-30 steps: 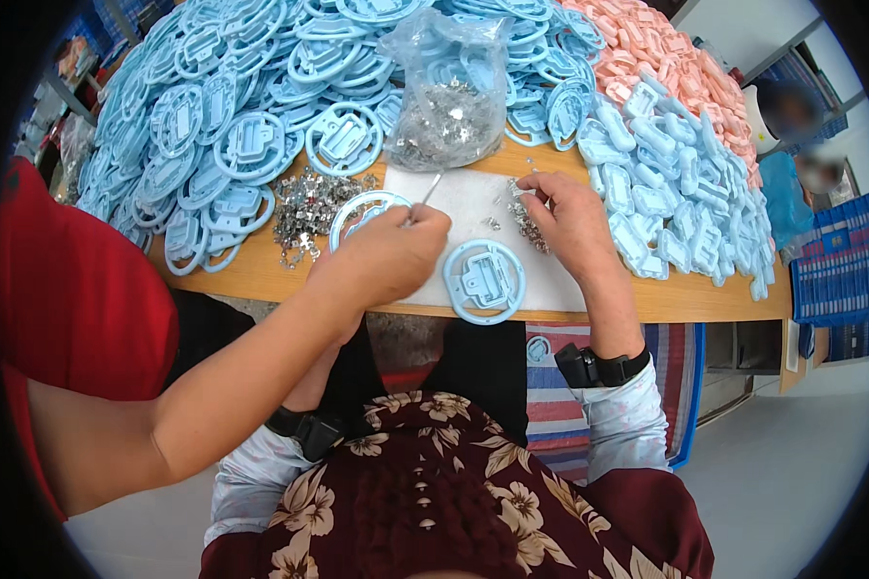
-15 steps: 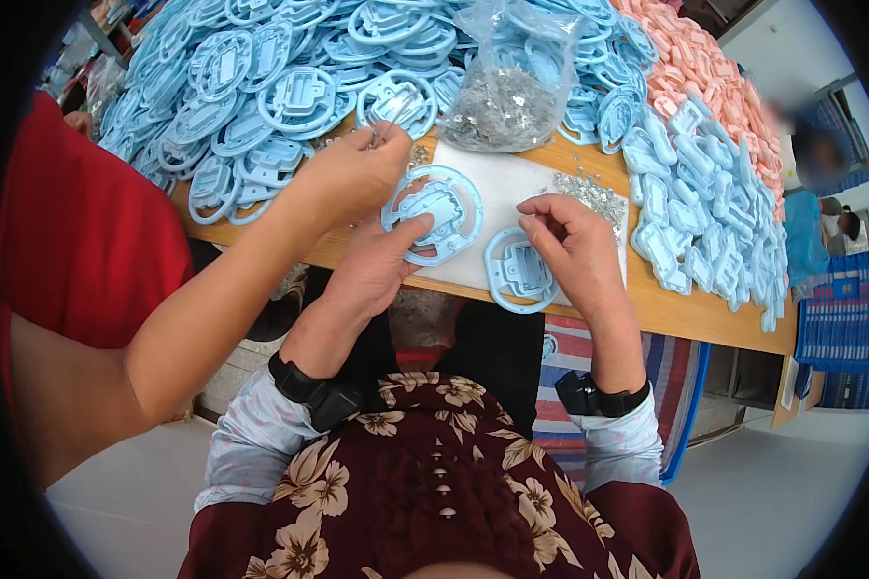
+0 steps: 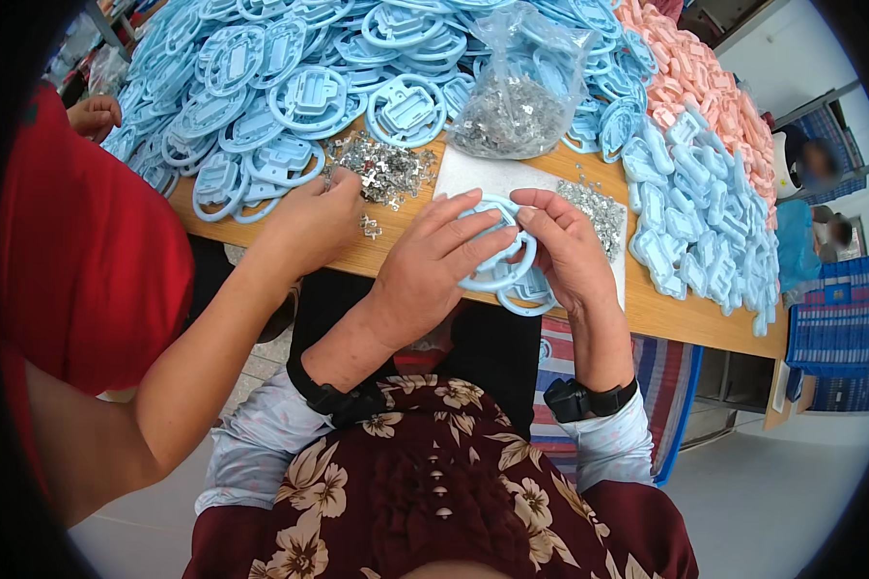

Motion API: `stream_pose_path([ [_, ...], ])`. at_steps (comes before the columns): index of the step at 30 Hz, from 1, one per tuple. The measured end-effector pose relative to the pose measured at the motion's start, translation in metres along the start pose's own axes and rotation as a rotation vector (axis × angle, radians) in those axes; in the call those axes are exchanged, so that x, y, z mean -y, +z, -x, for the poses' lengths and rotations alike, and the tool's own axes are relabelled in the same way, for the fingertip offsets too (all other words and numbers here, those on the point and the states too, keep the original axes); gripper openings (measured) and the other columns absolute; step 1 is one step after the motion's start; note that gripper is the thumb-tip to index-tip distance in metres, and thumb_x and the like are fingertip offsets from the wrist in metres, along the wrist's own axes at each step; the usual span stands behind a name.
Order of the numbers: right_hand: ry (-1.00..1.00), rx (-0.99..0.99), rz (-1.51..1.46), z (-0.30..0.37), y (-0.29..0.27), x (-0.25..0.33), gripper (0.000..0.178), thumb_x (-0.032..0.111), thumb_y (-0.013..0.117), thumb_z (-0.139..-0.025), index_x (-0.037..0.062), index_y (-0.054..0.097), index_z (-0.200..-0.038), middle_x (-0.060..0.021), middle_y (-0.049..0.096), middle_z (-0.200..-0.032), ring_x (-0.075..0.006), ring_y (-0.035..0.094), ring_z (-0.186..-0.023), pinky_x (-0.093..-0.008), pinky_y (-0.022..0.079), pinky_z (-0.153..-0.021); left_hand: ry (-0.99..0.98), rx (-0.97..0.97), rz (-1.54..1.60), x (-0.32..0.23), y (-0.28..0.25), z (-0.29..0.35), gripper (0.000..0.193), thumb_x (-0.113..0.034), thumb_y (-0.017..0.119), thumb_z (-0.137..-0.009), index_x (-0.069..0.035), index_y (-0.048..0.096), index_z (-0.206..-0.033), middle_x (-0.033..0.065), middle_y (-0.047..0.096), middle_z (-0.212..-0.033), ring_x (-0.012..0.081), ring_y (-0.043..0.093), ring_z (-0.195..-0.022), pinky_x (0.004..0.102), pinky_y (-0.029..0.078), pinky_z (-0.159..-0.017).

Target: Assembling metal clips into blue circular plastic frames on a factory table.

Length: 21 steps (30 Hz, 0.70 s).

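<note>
Round light-blue plastic frame (image 3: 500, 262) is held up over the front edge of the brown wooden bench (image 3: 695, 324), overlapping a second frame (image 3: 528, 289) from my view. Behind rises a big heap of light-blue frames (image 3: 304, 96). The left hand (image 3: 439, 256) grips it, fingers spread across its face. The right hand (image 3: 572, 246) has thumb and forefinger nearly together at the rim; I can't tell if they pinch anything. Tiny silvery metal clips (image 3: 599, 207) lie just beyond.
</note>
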State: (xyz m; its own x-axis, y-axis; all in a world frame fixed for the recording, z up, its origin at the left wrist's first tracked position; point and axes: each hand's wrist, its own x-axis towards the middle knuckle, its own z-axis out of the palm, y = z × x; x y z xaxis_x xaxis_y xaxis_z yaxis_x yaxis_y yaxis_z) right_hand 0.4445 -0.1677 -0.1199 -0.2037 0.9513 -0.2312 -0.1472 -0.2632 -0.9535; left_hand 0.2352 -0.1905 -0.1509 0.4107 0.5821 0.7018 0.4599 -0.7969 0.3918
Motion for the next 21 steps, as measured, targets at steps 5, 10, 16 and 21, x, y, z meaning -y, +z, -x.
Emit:
stream_pose_path([
  [5, -0.02, -0.039, -0.031, 0.004, -0.001, 0.005, 0.031, 0.016, 0.063, -0.093, -0.0022, 0.059, -0.118, -0.0093, 0.064, -0.096, -0.015, 0.063, -0.078, -0.0257, 0.053, -0.066, -0.111, 0.134, 0.064, -0.027, -0.024, -0.007, 0.071, -0.004, 0.07, -0.072, -0.009, 0.049, -0.14, 0.0194, 0.048, -0.141, 0.0384, 0.042, -0.135, 0.046, 0.033, -0.112],
  [10, 0.02, 0.05, 0.023, 0.004, -0.005, 0.005, 0.029, 0.013, 0.062, -0.095, -0.0006, 0.056, -0.119, -0.0055, 0.067, -0.1, -0.0103, 0.065, -0.087, -0.0246, 0.056, -0.076, -0.361, -0.078, 0.242, -0.02, -0.016, 0.001, 0.071, -0.007, 0.069, -0.082, 0.0, 0.038, -0.145, 0.0195, 0.047, -0.141, 0.0322, 0.047, -0.132, 0.0378, 0.039, -0.107],
  [16, 0.01, 0.073, 0.165, 0.007, 0.003, 0.009, 0.03, 0.017, 0.062, -0.093, -0.0009, 0.062, -0.117, -0.0091, 0.067, -0.104, -0.0148, 0.062, -0.095, -0.0289, 0.049, -0.085, -1.036, 0.08, 1.296, -0.003, -0.015, -0.009, 0.047, -0.012, 0.06, -0.095, 0.003, 0.048, -0.137, 0.0074, 0.065, -0.112, 0.0089, 0.063, -0.093, 0.0249, 0.052, -0.081],
  [21, -0.029, 0.169, 0.309, -0.001, 0.004, 0.008, 0.027, 0.014, 0.062, -0.094, -0.0014, 0.062, -0.116, -0.0072, 0.067, -0.101, -0.0122, 0.062, -0.093, -0.0264, 0.049, -0.083, -1.022, 0.087, 1.302, 0.003, -0.011, -0.003, 0.04, -0.011, 0.062, -0.092, 0.003, 0.054, -0.128, 0.0062, 0.066, -0.108, 0.0078, 0.063, -0.092, 0.0242, 0.053, -0.079],
])
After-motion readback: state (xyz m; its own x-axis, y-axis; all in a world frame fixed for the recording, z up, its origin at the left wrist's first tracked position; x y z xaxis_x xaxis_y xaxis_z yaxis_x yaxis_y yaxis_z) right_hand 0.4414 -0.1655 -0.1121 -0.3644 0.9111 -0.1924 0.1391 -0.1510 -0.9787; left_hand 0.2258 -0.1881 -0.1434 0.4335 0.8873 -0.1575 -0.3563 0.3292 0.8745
